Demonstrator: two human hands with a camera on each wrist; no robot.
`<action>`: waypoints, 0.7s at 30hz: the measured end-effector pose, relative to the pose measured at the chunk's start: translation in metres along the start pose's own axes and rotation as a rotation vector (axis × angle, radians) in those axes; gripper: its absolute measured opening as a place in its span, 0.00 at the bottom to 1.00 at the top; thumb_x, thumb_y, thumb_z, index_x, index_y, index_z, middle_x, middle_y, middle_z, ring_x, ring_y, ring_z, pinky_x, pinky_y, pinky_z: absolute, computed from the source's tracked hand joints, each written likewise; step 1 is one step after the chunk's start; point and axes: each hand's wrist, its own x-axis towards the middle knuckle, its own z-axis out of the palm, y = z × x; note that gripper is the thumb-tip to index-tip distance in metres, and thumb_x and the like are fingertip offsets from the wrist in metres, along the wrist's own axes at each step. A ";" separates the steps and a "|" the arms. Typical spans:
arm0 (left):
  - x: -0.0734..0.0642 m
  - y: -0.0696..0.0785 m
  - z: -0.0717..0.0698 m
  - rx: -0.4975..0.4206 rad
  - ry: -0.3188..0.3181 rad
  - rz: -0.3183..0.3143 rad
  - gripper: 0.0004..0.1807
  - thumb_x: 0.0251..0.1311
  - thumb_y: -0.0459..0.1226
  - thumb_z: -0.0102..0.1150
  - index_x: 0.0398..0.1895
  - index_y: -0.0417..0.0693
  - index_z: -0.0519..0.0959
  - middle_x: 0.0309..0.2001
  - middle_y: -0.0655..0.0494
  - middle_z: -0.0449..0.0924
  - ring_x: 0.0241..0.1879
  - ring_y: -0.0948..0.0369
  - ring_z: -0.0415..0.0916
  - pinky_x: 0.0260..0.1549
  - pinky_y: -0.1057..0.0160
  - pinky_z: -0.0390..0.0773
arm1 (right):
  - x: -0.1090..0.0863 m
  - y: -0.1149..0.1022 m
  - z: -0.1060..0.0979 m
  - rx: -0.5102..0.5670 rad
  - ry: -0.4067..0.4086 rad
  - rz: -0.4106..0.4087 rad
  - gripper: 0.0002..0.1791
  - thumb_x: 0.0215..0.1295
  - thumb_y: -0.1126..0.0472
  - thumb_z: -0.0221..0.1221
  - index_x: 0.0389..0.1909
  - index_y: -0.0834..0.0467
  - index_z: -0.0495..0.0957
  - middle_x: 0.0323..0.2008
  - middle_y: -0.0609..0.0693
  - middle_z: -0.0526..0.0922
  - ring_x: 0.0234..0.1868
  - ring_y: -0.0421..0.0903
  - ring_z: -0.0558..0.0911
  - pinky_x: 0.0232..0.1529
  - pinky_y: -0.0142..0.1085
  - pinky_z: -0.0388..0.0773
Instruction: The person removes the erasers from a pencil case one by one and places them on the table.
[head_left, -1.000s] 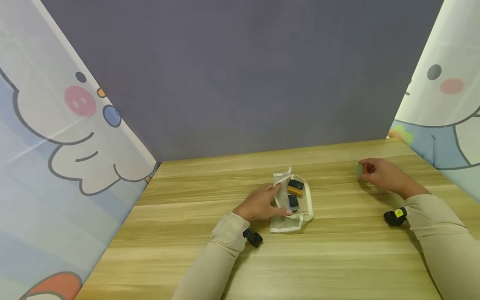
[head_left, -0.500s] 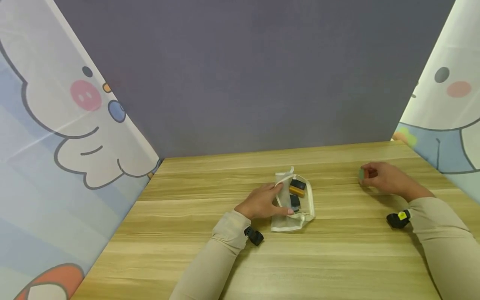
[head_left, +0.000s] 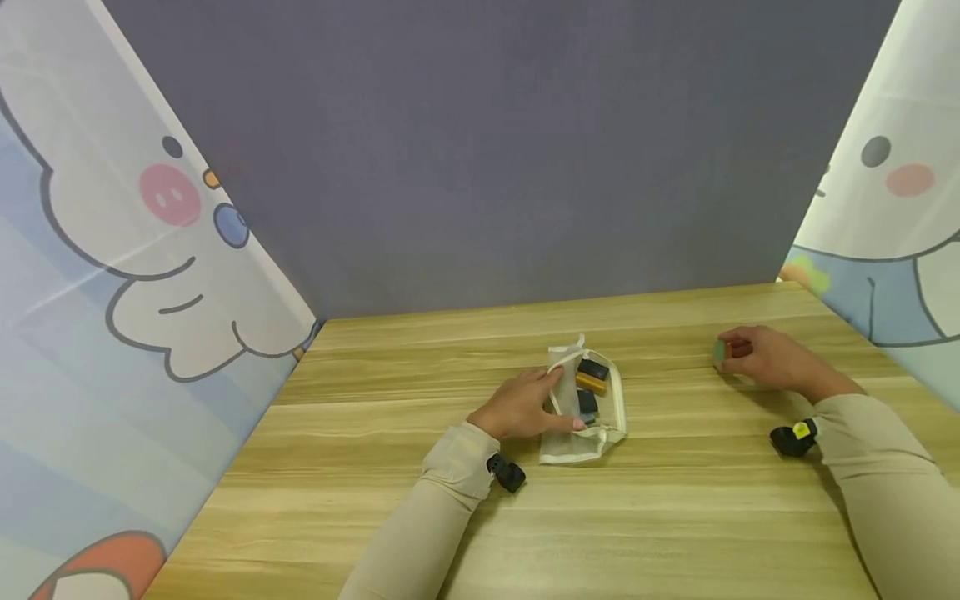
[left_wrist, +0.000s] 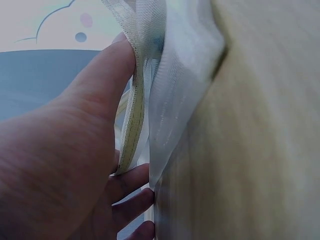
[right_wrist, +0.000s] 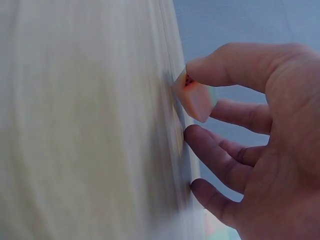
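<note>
A whitish mesh zip pouch lies on the table with its mouth unzipped. My left hand holds the near edge of that mouth, thumb and fingers spread along it. In the left wrist view the thumb lies against the zip tape. Inside the pouch are black pieces and an orange-yellow piece. Further right, my right hand pinches a small pink-orange block with a green side and a dark-dotted red patch. The block is tilted, close to the table top; contact is unclear.
The wood-grain table ends at a dark grey panel at the back. Cartoon-printed sheets stand at the left and right. Each wrist carries a black device.
The head view has shifted slightly. Both hands stay nearly in place: the left on the pouch, the right pinching the small block, with its green side turned a little more toward the head view.
</note>
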 end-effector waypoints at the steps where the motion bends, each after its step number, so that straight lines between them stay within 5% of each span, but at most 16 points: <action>1: 0.000 0.000 0.000 0.005 0.001 0.001 0.55 0.60 0.69 0.56 0.82 0.53 0.47 0.78 0.50 0.51 0.76 0.53 0.49 0.71 0.48 0.54 | 0.000 0.000 0.000 -0.002 0.000 0.001 0.31 0.65 0.62 0.65 0.58 0.82 0.69 0.45 0.68 0.82 0.52 0.71 0.78 0.47 0.44 0.78; 7: 0.003 0.000 0.001 0.015 0.001 0.010 0.55 0.60 0.69 0.56 0.82 0.53 0.47 0.78 0.50 0.52 0.76 0.53 0.49 0.71 0.49 0.54 | -0.003 0.003 0.000 -0.002 0.011 0.004 0.30 0.65 0.63 0.65 0.58 0.82 0.69 0.45 0.69 0.81 0.51 0.70 0.79 0.41 0.28 0.74; 21: 0.003 -0.002 0.001 0.004 0.007 -0.001 0.55 0.60 0.69 0.56 0.82 0.53 0.48 0.78 0.50 0.52 0.76 0.53 0.49 0.71 0.48 0.54 | 0.001 0.005 0.000 0.004 0.013 0.011 0.30 0.66 0.62 0.64 0.59 0.81 0.69 0.47 0.71 0.81 0.51 0.69 0.79 0.41 0.29 0.74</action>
